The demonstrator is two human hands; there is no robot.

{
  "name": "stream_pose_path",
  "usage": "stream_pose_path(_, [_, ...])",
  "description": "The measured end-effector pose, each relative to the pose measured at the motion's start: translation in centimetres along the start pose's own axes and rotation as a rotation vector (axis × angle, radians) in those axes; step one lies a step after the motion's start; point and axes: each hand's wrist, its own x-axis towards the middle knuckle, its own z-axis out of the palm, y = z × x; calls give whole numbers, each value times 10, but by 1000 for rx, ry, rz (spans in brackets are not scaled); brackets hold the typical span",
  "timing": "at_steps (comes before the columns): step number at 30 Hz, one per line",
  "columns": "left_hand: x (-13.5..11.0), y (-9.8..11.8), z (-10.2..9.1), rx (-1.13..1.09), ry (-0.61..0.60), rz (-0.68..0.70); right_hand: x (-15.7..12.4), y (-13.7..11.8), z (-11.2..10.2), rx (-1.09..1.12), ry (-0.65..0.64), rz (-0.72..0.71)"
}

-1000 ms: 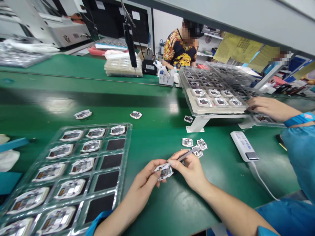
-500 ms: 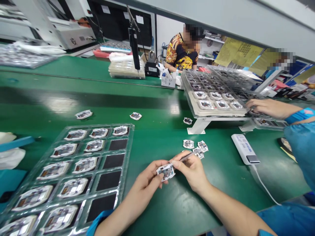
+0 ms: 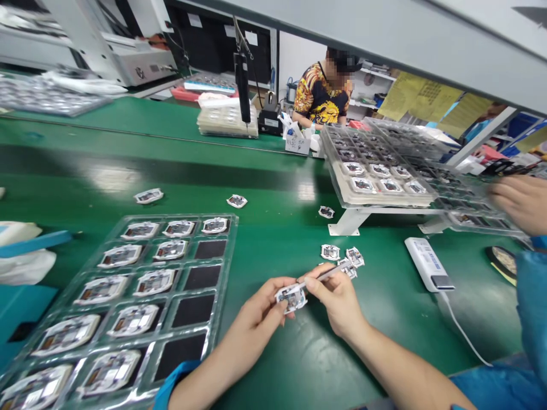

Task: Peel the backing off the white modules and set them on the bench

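- White-framed part, one: small, rounded-cornered, its pale rim enclosing grey and dark inner components; gripped at its left side by the left hand, detailed face upward and tilted.
- Slender grey tool, one: straight, narrow (exact type not discernible); pinched in the right hand, slanting, its lower-left end at the part's upper edge, its other end raised rightward.

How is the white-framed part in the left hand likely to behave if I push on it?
The white-framed part is probably stiff, since its frame shows no sag in the left hand. It looks fragile, given the small exposed pieces inside. Its broad, flattish shape suggests sliding rather than rolling if set down.
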Motion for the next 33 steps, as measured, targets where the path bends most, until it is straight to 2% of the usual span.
stream_pose_path(8, [-2, 3, 2, 57, 0, 17, 0, 1, 0, 38, 9, 20])
stream_pose_path(23, [-2, 7, -2, 8, -45, -31, -4, 1, -2, -72, 2, -91])
stream_pose_path(33, [0, 8, -2, 32, -42, -17, -4, 4, 0, -13, 1, -79])
